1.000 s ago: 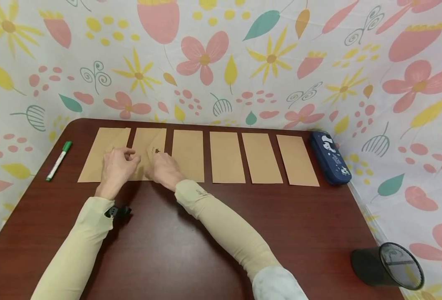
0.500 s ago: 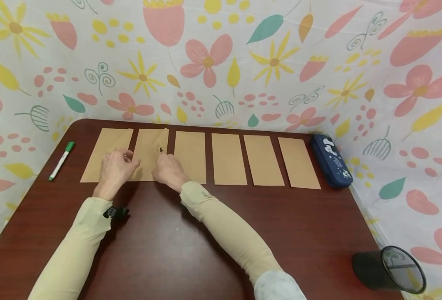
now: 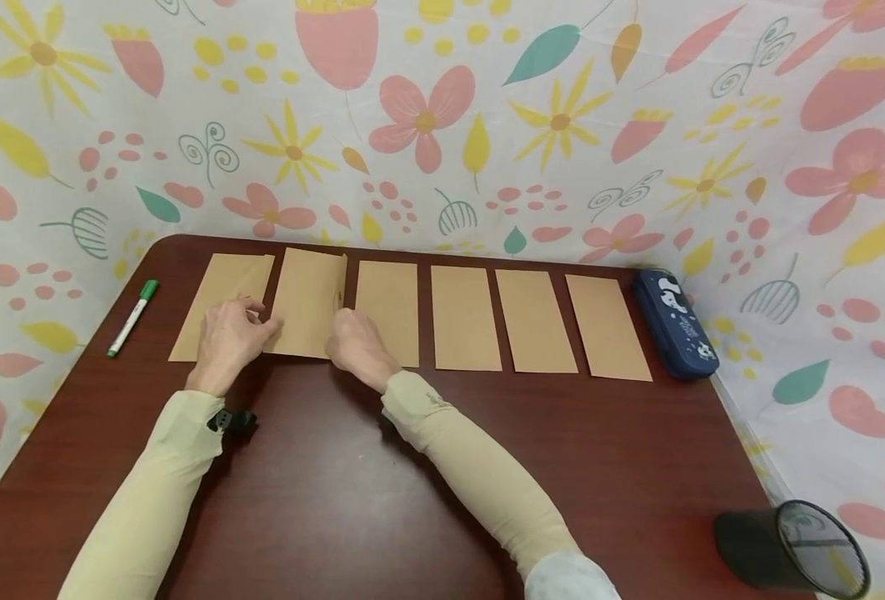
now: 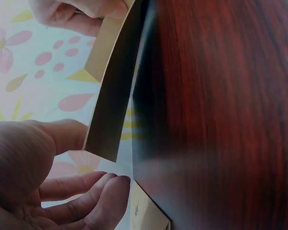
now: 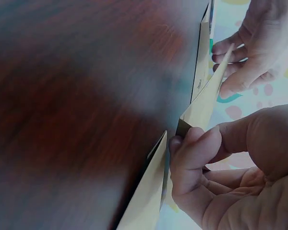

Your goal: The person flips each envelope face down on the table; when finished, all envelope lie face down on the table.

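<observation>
A second-from-left piece of folded brown kraft paper (image 3: 303, 308) is raised off the table at its near edge. My right hand (image 3: 357, 344) pinches its right edge between thumb and curled index finger, which the right wrist view shows close up. My left hand (image 3: 228, 337) is at its left edge. In the left wrist view the left thumb (image 4: 69, 135) touches the paper's corner, while the other fingers lie relaxed beneath, apart from it. The leftmost kraft paper piece (image 3: 243, 275), partly hidden by the left hand, has a diagonal crease.
Several more brown paper pieces (image 3: 467, 318) lie in a row to the right. A green-capped marker (image 3: 132, 318) lies at far left. A blue pencil case (image 3: 675, 325) sits at the row's right end. A black mesh cup (image 3: 787, 548) lies tipped at front right.
The second paper's right flap, with a printed mark, has turned over toward the right, and the paper has lifted. My right hand has moved slightly right with it; my left hand barely moved.
</observation>
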`<action>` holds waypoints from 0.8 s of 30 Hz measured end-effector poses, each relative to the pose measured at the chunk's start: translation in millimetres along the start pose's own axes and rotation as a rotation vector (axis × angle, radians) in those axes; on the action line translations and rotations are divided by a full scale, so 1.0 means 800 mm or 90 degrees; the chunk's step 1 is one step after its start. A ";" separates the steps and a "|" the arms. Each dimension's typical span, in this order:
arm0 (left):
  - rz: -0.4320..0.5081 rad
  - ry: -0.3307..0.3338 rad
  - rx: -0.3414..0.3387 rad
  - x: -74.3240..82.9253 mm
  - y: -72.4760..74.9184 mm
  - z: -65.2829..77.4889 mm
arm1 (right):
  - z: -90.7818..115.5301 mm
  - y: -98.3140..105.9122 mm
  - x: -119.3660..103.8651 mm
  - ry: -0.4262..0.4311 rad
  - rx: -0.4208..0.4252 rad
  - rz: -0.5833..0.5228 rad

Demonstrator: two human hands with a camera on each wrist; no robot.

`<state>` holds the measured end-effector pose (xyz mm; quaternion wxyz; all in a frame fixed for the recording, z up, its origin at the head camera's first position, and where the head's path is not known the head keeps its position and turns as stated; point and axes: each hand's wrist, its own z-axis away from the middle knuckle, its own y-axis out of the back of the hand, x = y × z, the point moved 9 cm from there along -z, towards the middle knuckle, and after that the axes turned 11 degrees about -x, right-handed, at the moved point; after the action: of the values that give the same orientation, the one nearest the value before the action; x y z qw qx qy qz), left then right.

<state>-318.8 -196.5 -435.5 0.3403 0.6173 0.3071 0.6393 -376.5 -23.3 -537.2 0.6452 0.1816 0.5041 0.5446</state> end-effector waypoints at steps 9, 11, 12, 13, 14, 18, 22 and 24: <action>0.095 0.008 -0.124 -0.009 -0.016 -0.007 | 0.032 0.015 -0.002 -0.015 0.027 -0.026; 0.119 0.016 -0.146 -0.011 -0.018 -0.008 | 0.038 0.017 -0.003 -0.016 0.027 -0.029; 0.137 0.022 -0.155 -0.013 -0.020 -0.008 | 0.037 0.018 -0.003 -0.012 0.028 -0.028; 0.156 0.029 -0.163 -0.014 -0.020 -0.008 | 0.033 0.016 0.000 -0.003 0.030 -0.027; 0.178 0.037 -0.170 -0.015 -0.021 -0.009 | 0.032 0.016 0.001 0.000 0.031 -0.029; 0.256 0.050 -0.178 -0.017 -0.023 -0.009 | 0.024 0.014 0.012 0.031 0.039 -0.041; 0.308 0.062 -0.184 -0.020 -0.023 -0.008 | 0.047 0.028 0.005 0.057 0.032 -0.099; 0.324 0.069 -0.188 -0.022 -0.022 -0.008 | 0.063 0.040 -0.003 0.080 0.043 -0.126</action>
<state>-324.1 -200.2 -460.6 0.2382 0.5832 0.0637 0.7740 -350.0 1.4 -489.7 0.6566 0.1176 0.5771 0.4712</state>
